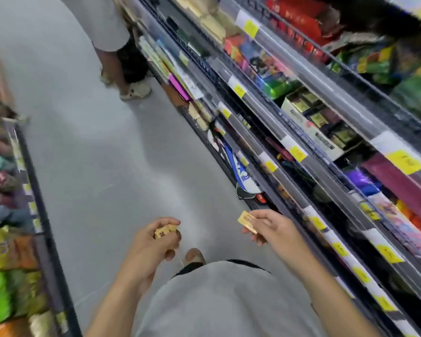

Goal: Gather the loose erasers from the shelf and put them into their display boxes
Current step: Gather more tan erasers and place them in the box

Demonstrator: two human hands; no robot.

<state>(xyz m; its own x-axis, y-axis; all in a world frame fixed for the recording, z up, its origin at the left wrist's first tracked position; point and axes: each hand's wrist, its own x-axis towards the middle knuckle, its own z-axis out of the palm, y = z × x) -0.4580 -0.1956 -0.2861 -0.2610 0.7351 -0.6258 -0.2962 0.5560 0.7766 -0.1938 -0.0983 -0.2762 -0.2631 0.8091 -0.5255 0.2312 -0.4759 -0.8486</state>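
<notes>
Head view: the left hand (153, 242) grips a small clutch of tan erasers (165, 231) and the right hand (271, 229) pinches a single eraser (248, 222), both held over the aisle floor, left of the shelf (299, 152). Gathering looks under way; nothing is boxed yet, and the white display box (309, 125) sits further along that shelf.

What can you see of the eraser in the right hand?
The eraser is a small flat rectangular block in a tan-yellow wrapper with reddish print, too blurred to read. The right hand pinches one end between fingertips and thumb, so the other end sticks out toward the aisle, tilted. It hangs over the grey floor, beside the shelf edge, touching nothing else.
</notes>
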